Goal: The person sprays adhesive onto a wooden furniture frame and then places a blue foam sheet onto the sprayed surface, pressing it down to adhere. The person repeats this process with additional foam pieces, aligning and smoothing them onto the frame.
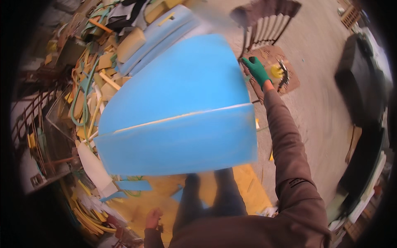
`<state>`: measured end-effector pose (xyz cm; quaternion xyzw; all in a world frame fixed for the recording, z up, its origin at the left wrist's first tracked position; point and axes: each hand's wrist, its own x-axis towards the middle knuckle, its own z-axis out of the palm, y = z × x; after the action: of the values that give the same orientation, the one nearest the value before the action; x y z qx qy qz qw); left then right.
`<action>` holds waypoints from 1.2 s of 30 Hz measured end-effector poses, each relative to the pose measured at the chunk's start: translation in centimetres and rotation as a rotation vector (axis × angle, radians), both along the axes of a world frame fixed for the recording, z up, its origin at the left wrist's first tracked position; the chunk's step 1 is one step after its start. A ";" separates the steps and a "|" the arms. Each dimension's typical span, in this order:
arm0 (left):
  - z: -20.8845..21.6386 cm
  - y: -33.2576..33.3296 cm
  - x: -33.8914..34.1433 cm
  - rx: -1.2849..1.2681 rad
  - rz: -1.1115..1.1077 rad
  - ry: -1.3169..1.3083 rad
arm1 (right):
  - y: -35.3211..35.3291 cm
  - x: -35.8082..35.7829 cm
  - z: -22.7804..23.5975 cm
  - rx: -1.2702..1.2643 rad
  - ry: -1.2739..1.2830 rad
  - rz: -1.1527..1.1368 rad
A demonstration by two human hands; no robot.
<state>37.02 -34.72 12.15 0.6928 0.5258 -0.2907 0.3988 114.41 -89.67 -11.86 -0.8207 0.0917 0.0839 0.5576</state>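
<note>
A large light-blue foam piece (178, 78) with a rounded far end fills the middle in front of me. A pale seam crosses it, and its near face (178, 142) stands toward my legs. My right hand (258, 72), in a green glove, reaches out past the foam's right edge, over a wooden chair seat. Its fingers are curled round something small and dark that I cannot make out. Bare and low by my left side, my left hand (154, 218) is apart from the foam. It is blurred, so its grip is unclear.
The brown chair (285, 80) has a slatted back; a round yellow thing (276, 71) and a dark curved piece lie on its seat. Foam offcuts (105, 62) and hoses heap up at left. Yellow sheeting (248, 184) lies underfoot. A black bulky object (359, 80) stands far right.
</note>
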 end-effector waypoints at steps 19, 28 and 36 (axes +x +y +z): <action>0.0 -3.0 -1.8 0.211 0.118 -0.285 | 5.5 10.1 13.9 0.494 0.073 0.403; 10.6 5.4 46.5 0.611 -0.697 -1.031 | 2.2 -0.2 24.2 0.620 0.020 0.470; 27.7 1.6 64.0 1.157 -1.378 -0.984 | -4.2 -4.1 20.5 -0.174 -0.283 0.751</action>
<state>100.99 -33.16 39.87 0.9731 -0.1484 0.1577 -0.0785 110.28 -93.83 8.67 -0.8448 -0.2851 0.1599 0.4237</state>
